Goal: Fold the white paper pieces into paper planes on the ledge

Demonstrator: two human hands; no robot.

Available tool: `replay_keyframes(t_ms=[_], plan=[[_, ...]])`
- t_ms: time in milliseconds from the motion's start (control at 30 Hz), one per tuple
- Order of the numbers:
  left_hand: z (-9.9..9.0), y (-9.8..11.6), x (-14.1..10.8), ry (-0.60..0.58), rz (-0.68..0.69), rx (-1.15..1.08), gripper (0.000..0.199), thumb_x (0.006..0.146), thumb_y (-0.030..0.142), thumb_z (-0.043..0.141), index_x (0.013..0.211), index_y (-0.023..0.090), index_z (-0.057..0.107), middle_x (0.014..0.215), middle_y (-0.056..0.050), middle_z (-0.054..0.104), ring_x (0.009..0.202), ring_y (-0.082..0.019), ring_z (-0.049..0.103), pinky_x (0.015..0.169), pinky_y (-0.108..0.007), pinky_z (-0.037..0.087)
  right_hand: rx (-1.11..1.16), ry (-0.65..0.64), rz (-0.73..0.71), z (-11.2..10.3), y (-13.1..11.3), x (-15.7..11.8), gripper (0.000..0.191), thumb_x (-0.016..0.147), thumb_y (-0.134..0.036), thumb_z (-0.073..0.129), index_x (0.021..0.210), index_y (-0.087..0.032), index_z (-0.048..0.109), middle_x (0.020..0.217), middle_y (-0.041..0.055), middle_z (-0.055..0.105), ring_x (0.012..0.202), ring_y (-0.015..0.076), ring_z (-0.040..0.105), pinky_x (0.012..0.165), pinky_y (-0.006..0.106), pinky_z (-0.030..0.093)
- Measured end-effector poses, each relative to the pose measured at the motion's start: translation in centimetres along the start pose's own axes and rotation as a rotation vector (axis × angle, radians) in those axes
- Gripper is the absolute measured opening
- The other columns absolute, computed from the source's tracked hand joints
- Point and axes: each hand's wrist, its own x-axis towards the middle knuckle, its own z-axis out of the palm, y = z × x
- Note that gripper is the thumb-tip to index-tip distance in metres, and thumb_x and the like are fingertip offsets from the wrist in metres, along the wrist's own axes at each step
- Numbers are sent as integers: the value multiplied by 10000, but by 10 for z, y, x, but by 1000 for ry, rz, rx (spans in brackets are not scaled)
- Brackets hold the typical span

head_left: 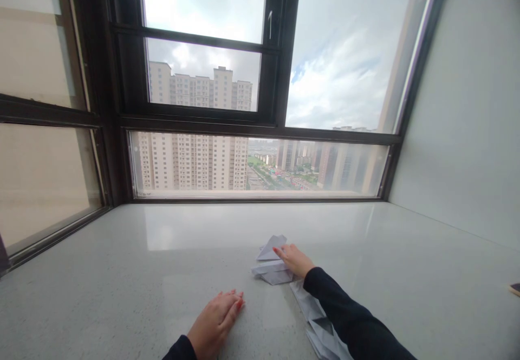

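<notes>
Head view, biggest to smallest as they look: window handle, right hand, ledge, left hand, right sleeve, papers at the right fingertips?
1. Ledge
2. Right sleeve
3. Left hand, perhaps helped by nearness
4. Right hand and papers at its fingertips: too alike to rank
5. Window handle

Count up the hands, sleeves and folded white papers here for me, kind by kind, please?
Left hand and right hand: 2
Dark sleeves: 2
Folded white papers: at least 3, overlapping and partly hidden
Total: at least 7
</notes>
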Motion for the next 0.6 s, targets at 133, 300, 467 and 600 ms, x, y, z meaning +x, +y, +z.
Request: replay_keyframes(t_ms=[133, 300, 467, 600], plan=[[-11, 13, -1, 225, -43, 123, 410, 865, 305, 208, 659, 193, 545, 678, -55, 615, 686, -169, 579, 654, -295, 478, 125, -12, -128, 3, -44, 2, 371, 875, -300, 306, 1150, -116, 473, 1045, 133, 564, 903, 196, 540, 773, 296, 418], [-19, 20, -4, 326, 18, 125, 341, 856, 291, 248, 698, 196, 534, 711, -39, 587, 709, -165, 543, 671, -297, 451, 248, 27, -194, -16, -57, -10, 491, 855, -450, 282, 1167, -106, 439, 1086, 120, 555, 973, 186, 525, 821, 271, 398], [-8, 17, -6, 229, 43, 77, 269, 838, 308, 323, 923, 203, 555, 942, -63, 608, 917, -186, 531, 810, -342, 433, -55, -15, 194, -35, -15, -31, 473, 825, -442, 366, 1122, -92, 481, 1046, 193, 554, 959, 276, 539, 787, 371, 399], [3, 8, -7, 178, 60, 62, 292, 825, 307, 360, 1032, 191, 530, 1078, -101, 575, 1028, -202, 497, 875, -351, 410, -158, -9, 342, -28, 12, -56, 397, 815, -414, 401, 1053, -126, 537, 982, 210, 563, 830, 296, 594, 682, 401, 426]])
